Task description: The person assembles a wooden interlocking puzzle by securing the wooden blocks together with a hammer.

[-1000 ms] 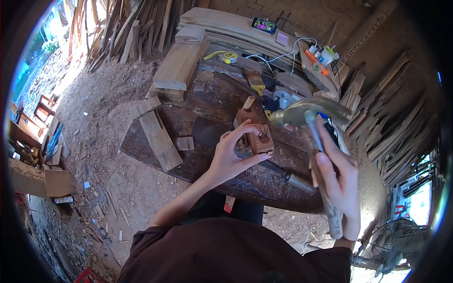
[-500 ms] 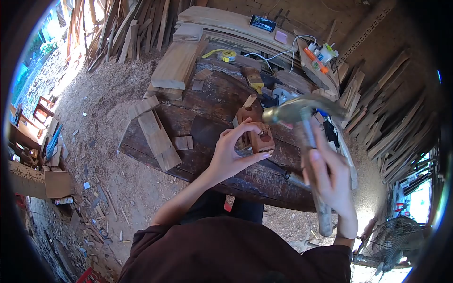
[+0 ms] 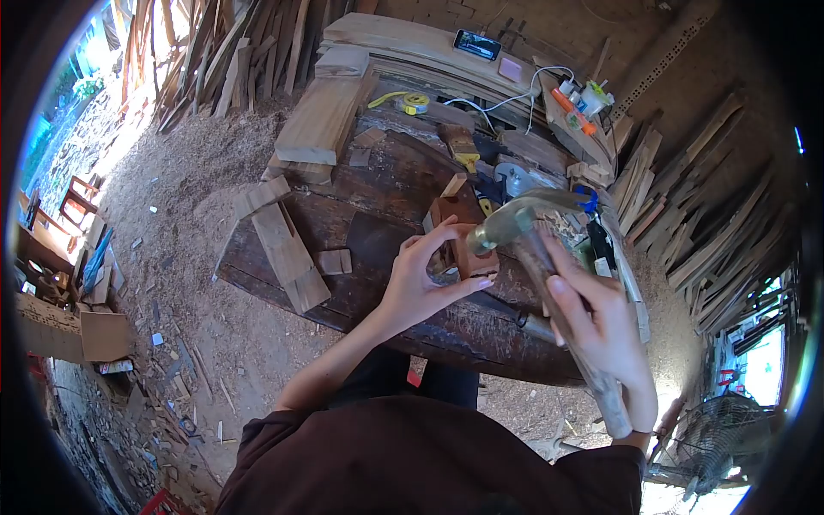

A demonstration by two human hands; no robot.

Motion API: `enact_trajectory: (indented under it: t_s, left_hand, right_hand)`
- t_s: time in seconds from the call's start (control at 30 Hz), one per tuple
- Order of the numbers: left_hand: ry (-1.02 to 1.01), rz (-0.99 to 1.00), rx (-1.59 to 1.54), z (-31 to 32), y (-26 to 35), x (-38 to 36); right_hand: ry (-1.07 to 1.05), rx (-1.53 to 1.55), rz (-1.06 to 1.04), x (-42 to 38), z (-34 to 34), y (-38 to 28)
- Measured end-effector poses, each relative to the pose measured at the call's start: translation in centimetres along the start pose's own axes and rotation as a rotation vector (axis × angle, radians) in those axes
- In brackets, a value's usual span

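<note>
My left hand (image 3: 421, 279) is curved around a small reddish wooden block (image 3: 470, 263), thumb along the near edge and fingers over the far side. In my right hand (image 3: 596, 322) is a claw hammer (image 3: 525, 225), gripped by its wooden handle. The hammer's striking face overlaps the top of the block in this view, close by my left fingertips. Just behind stands another reddish wooden piece (image 3: 451, 209) with a pale wood strip (image 3: 454, 184) at its top. A chisel-like tool's handle (image 3: 539, 327) lies near the bench's front edge.
The dark wooden bench (image 3: 369, 296) carries a jointed timber piece (image 3: 287, 253), a small block (image 3: 335, 261), and thick planks (image 3: 322, 120). Further back are a yellow tape measure (image 3: 415, 103), a paintbrush (image 3: 463, 150) and a phone (image 3: 477, 45). Sawdust covers the floor (image 3: 193, 223).
My right hand has swung the hammer down and leftward, bringing its head over the block. The handle's end has shifted right. My left hand and the block stay in place.
</note>
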State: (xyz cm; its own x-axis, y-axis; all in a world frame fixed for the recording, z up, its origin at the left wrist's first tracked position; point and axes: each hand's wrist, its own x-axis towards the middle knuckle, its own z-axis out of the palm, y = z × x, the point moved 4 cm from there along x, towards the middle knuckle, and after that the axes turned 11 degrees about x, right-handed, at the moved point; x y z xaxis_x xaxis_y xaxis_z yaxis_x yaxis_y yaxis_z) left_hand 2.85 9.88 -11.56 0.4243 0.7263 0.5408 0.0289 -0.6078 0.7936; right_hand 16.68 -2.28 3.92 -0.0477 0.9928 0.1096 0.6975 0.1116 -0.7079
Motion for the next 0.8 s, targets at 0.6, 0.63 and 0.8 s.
enact_trajectory:
  t_s: [0.6,0.63,0.8]
  left_hand:
    - [-0.033,-0.077,-0.038,-0.2,-0.4,-0.2]
    - [-0.036,-0.074,-0.038,-0.2,-0.3,-0.1]
    - [-0.067,-0.055,-0.065,0.0,-0.3,0.1]
  right_hand:
    - [0.083,-0.066,-0.032,0.4,0.4,0.2]
    - [0.003,-0.152,-0.124,0.6,0.9,0.0]
    - [0.121,0.037,0.051,-0.2,-1.2,-1.6]
